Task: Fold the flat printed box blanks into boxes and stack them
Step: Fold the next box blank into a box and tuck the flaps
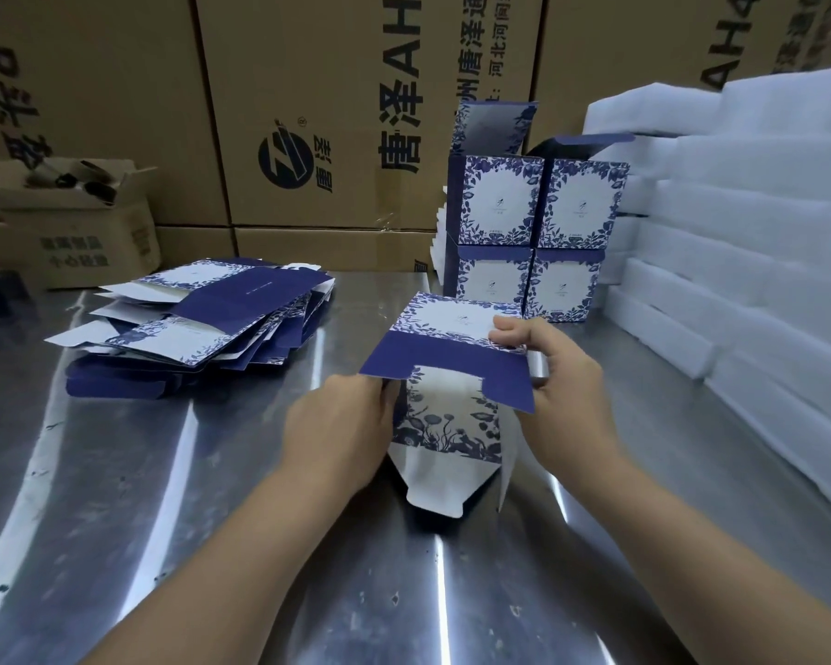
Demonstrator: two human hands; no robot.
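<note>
Box blank (452, 371), partly opened, is held upright over the tabletop (212, 496). My left hand (341, 424) pinches its left edge and my right hand (562, 381) grips its right side; folded boxes (524, 232) stand stacked behind.

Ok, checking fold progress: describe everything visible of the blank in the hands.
The blank is thin printed card: navy bands, white panels framed in blue floral print, white inside. Partly opened, it is held over the steel table, white flaps pointing toward the camera. The left hand grips its left edge, the right hand its right.
</note>
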